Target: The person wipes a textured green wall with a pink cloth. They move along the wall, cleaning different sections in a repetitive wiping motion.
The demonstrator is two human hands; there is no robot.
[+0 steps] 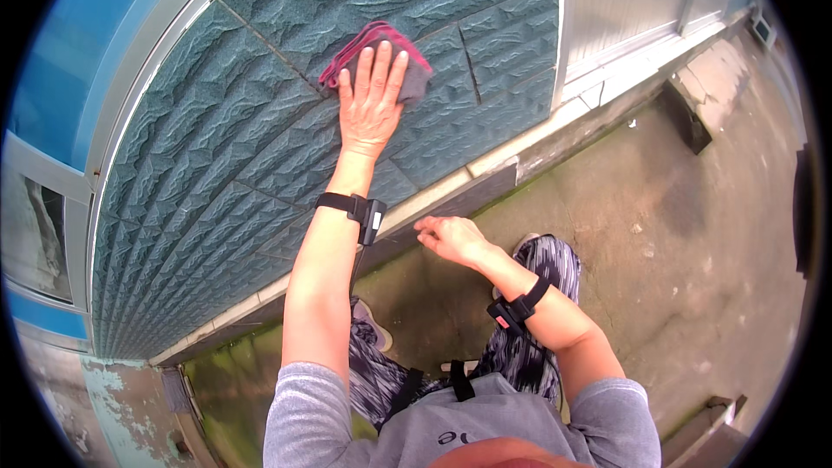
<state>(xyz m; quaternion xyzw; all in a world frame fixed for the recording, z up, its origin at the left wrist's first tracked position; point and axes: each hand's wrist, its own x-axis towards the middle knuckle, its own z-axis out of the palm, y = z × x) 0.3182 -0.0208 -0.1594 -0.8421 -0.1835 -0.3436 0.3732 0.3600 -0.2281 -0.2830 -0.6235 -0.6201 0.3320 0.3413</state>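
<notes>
A folded grey cloth with pink-red edges point(416, 78) lies flat against the textured blue-grey wall tiles point(279, 149). My left hand point(372, 101) presses it to the wall with straight fingers spread over its face. Below and to the right, my right hand point(455, 239) hangs in the air in front of the wall's foot, its fingers loosely bent and nothing visible in them. Each forearm wears a black strap with a small device: the left device point(372, 221) and the right device point(510, 315).
A pale ledge point(448, 190) runs along the wall's base above the stained concrete ground point(624, 253). A blue-and-white window frame point(81, 182) borders the tiles at left, and a white door panel point(627, 6) at right. A concrete step point(712, 88) juts out near the door.
</notes>
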